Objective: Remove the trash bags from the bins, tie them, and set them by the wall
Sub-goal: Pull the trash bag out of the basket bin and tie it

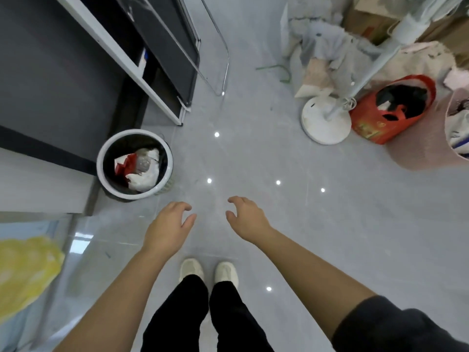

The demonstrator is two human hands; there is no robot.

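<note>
I read this as a lived-in room at home: glossy grey floor tiles point(253, 153), a pedestal fan's white base point(322, 125), a stuffed red bag point(375, 128), a pink basket point(418, 151), cardboard boxes point(368, 21), heaped soft fabrics point(327, 41), and a small round waste bin point(134, 132) beside dark furniture point(50, 72).

No legible text anywhere. The red bag point(375, 128) on the floor, beside the white fan base point(319, 128), has gold print low on its side, too blurred to read. The cardboard box point(363, 19) at the far right edge carries a small red mark, unreadable. The red-and-white packaging point(125, 166) inside the bin point(100, 162) shows lettering-like shapes, illegible.
</note>
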